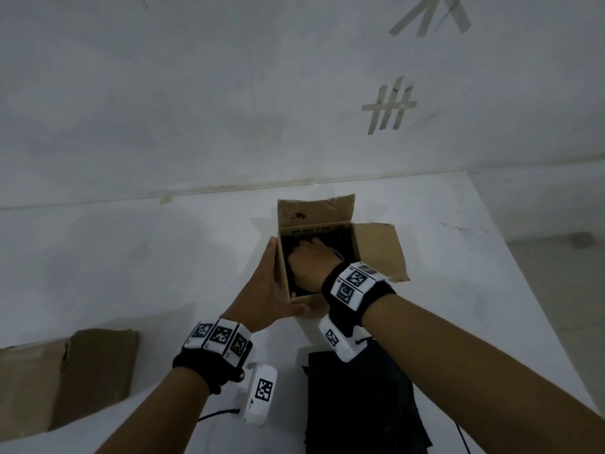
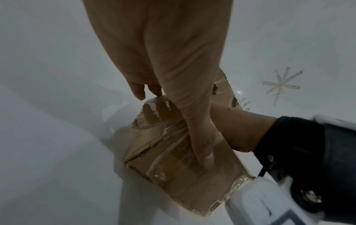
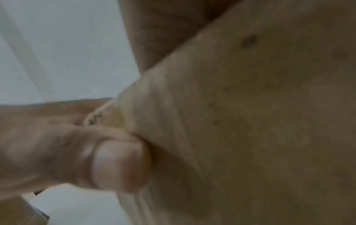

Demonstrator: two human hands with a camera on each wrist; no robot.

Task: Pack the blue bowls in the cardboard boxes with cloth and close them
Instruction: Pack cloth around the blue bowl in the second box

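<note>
In the open cardboard box, the right hand seemingly tucks cloth (grip hidden); the left hand braces it, flat-fingered. Next, probably: withdraw, fold flaps.

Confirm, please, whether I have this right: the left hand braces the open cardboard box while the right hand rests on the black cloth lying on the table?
Not quite. The right hand reaches down inside the open cardboard box, not onto the black cloth, as the head view shows. The left hand does brace the box, and the cloth lies on the table.
</note>
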